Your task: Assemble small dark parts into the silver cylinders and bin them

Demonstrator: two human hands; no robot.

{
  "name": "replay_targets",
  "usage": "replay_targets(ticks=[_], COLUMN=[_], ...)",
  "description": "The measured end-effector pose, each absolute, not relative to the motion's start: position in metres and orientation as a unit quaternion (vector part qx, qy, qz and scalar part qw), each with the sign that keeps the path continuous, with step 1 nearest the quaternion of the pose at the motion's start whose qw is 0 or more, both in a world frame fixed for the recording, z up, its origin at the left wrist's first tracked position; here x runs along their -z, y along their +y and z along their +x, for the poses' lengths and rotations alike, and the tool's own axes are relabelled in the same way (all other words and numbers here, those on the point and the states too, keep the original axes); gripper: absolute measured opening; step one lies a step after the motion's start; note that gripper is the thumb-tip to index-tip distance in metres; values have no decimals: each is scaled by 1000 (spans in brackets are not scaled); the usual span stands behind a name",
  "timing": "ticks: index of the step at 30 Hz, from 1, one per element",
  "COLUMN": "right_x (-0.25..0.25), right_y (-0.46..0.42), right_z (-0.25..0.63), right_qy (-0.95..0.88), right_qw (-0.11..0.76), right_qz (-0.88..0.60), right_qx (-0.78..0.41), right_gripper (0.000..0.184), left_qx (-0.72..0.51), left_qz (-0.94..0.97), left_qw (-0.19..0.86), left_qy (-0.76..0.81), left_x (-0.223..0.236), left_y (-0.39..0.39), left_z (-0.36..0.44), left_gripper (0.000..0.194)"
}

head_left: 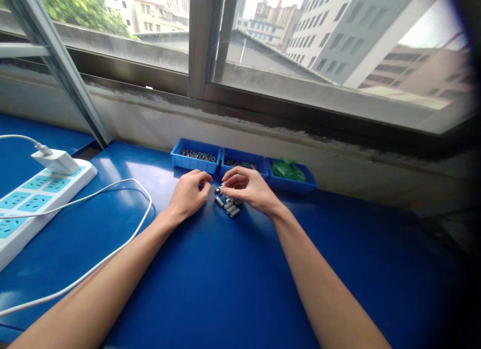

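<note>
My left hand [190, 192] rests on the blue table [233, 279] with its fingers curled in a pinch; what it holds, if anything, is too small to name. My right hand [246, 187] is also curled, its fingertips pinching a small grey metal part [218, 190]. Between and just below the two hands lies a small cluster of grey metal parts [229, 206] on the table. Both hands sit close to the front of the blue trays.
Three blue trays stand by the wall: the left tray [195, 161] and middle tray [244, 163] hold small metal parts, the right tray [291, 178] holds green pieces. A white power strip [33, 198] with a plugged charger [54, 160] and white cable [112, 248] lies at left.
</note>
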State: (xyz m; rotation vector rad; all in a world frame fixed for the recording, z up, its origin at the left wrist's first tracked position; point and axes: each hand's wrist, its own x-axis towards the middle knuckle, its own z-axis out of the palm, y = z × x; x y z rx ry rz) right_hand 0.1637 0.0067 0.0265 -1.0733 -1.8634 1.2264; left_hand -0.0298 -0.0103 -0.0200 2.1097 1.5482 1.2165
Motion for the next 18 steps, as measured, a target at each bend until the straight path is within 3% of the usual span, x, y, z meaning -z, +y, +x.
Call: replay_targets(ticks=[3,8,13,18], right_x=[-28,-28,-26,-23], right_y=[9,10,15,45], right_z=[168,170,161,135], right_qy=[-611,-527,-519,-578], right_qw=[394,448,473,489], right_qz=[-367,-339,-369,-429], right_qx=[-580,-638,-609,-492], right_gripper=[26,27,31,28], left_qx=[-416,-413,-415,-405], left_qz=[736,750,746,748], left_qw=[140,140,141,146], left_qy=[515,498,501,506], left_x=[19,17,18,19], left_y=[-11,-13,-12,-11], left_z=[-29,-28,-28,-29], left_gripper=[21,22,24,23])
